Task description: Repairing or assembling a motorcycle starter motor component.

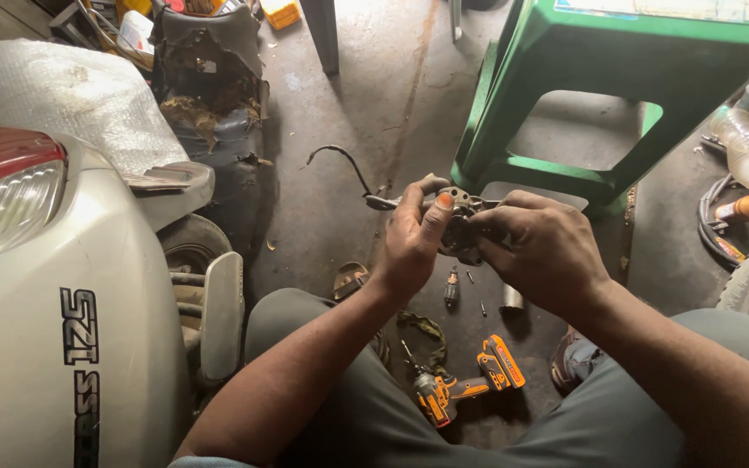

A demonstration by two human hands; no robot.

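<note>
Metal engine part [459,227] with black cable [344,165], held above floor between both hands; left hand [413,238] grips it, thumb on top, right hand [537,251] clamps other side. Orange drill [465,386] on floor below.

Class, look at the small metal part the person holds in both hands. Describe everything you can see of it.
The metal part is small, dark and grimy, seemingly a machine component with a flat, pale plate on top pierced by holes. A thin black cable curves away from its left side. It is held in the air above the concrete floor, in front of a green plastic stool. The left hand grips its left side, thumb on top; the right hand wraps its right side, hiding much of it.
</note>
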